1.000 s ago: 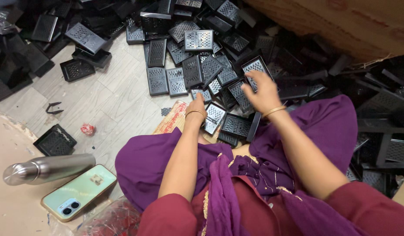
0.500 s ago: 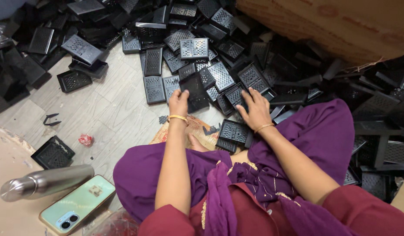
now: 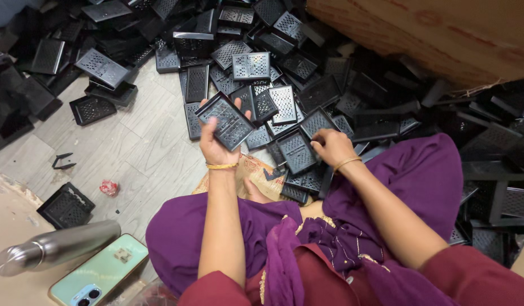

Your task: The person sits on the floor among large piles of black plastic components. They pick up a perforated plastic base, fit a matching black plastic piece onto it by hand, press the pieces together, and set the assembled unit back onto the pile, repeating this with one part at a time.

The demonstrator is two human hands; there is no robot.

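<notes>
I sit on the floor in purple cloth with a heap of black perforated plastic trays point(image 3: 284, 73) in front of me. My left hand point(image 3: 215, 146) is raised and grips one black perforated tray point(image 3: 228, 120) by its lower edge, tilted. My right hand point(image 3: 331, 146) rests lower, its fingers closed on another black tray point(image 3: 296, 151) lying on top of the pile near my knee. Both wrists wear a thin gold bangle.
A large brown cardboard box point(image 3: 431, 34) stands at the top right. A steel bottle point(image 3: 58, 246) and a mint-green phone point(image 3: 97, 272) lie at the bottom left. A lone black tray point(image 3: 65, 205), a small red scrap point(image 3: 108, 187) and a black clip point(image 3: 62, 161) lie on the tiled floor.
My left hand has lifted a tray out of the pile. My right hand has drawn back from the heap toward my knee, now on another tray.
</notes>
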